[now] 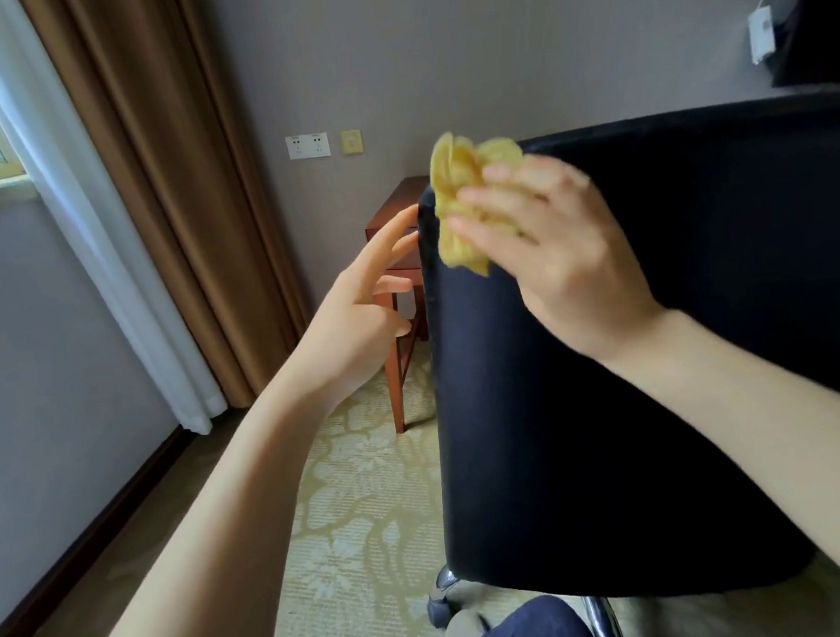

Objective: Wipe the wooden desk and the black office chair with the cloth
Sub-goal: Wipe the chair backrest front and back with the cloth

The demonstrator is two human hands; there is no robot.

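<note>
Right hand (554,255) clutches the bunched yellow cloth (463,197) at the upper-left corner of the black office chair (664,347), frame centre. My left hand (371,302) has loosely spread fingers beside the backrest edge; I cannot tell whether they touch it. Risk: the unbraced chair swivels or rolls on its casters (442,601) under wiping pressure.

Open carpet (353,502) left of the chair back (641,375).
</note>
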